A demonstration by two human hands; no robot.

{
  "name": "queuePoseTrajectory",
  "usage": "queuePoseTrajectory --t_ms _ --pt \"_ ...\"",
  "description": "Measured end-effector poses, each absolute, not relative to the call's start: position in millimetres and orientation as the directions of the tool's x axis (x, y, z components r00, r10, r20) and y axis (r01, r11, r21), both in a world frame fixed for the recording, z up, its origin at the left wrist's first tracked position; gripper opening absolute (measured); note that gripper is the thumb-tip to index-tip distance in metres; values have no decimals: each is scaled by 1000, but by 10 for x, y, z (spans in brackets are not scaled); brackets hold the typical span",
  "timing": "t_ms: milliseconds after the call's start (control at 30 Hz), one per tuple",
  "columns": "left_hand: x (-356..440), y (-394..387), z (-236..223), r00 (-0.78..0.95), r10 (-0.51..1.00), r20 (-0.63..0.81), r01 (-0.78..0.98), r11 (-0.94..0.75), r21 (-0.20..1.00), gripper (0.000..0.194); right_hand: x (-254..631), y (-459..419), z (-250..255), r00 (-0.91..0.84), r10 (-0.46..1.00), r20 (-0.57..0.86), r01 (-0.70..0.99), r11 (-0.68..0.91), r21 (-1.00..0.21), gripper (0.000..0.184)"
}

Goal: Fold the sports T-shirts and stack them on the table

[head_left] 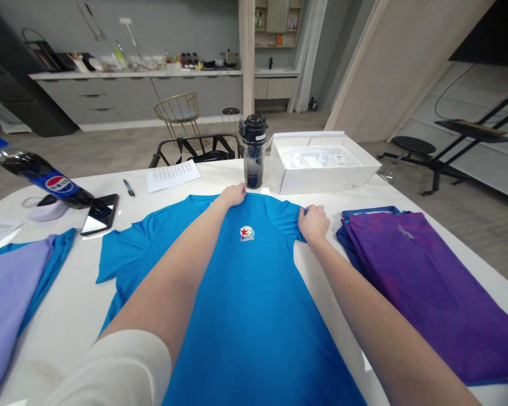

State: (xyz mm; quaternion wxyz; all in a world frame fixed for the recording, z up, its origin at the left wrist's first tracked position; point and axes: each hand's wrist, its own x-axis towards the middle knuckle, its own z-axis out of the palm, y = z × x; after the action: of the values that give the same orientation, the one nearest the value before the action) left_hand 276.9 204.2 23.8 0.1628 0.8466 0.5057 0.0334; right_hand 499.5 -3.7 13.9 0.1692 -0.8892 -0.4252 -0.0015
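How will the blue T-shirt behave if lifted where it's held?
Probably floppy: the blue T-shirt shows soft creases. Likely light: it looks thin. With the left hand near the collar and the right hand on one sleeve, the free sleeve would probably sag.

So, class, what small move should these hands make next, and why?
Probably fold the right-side sleeve inward: the blue shirt lies spread, chest logo up, the left hand grips its top edge, and the right hand already grips that sleeve.
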Motion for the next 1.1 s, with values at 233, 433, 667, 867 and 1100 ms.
queuePoseTrajectory --t_ms 233,433,667,867,1100 --pt "2534 1846 323 447 892 58 751 -410 518 19 4772 -324 754 237 946 220 885 -116 -452 25" --pt "2022 1531 578 249 967 55 223 -113 968 14 3404 -161 1540 -44 975 219 631 197 -750 30" --pt "1011 803 574 268 883 -386 178 348 920 58 2694 646 1104 -113 984 138 720 177 -670 30" --pt "746 401 450 116 958 -263 688 113 717 66 3005 1025 560 -111 994 -21 945 99 -313 60" --pt "699 352 434 149 982 -120 744 -31 667 27 2854 1288 409 -126 991 47 981 131 -140 45"
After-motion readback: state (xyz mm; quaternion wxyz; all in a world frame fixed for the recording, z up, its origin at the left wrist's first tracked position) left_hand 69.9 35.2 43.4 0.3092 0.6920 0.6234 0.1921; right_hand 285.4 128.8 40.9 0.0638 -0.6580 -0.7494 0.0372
